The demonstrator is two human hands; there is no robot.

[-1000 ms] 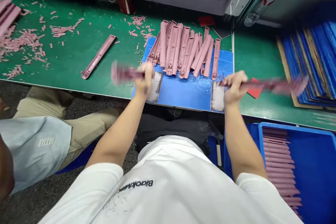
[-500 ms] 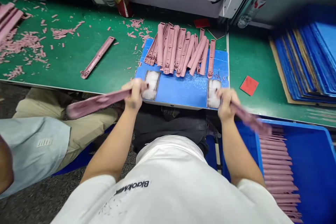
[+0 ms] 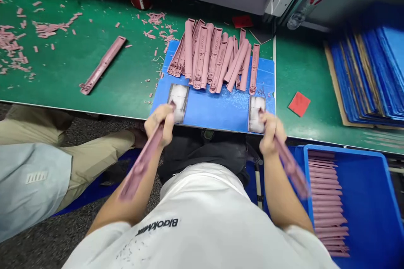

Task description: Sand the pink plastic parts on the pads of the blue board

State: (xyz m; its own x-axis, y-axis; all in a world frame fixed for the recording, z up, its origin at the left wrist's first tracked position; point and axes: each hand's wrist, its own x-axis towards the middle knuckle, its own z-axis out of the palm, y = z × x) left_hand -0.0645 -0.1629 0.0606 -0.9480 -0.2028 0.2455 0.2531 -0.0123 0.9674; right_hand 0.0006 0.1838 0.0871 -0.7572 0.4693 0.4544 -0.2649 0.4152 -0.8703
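In the head view, your hands are well apart. Your left hand (image 3: 159, 124) is clamped around one end of a pink strip (image 3: 139, 169), which slants back across your forearm. Your right hand (image 3: 270, 134) grips a second strip (image 3: 291, 167), angled back and outward near the blue bin (image 3: 384, 176); blur makes its far end hard to read. Ahead of and between your hands, a pile of strips (image 3: 206, 56) lies on the blue board (image 3: 217, 111) on the bench (image 3: 135, 67). Beyond your left hand, farther left, sits a lone strip (image 3: 103, 65).
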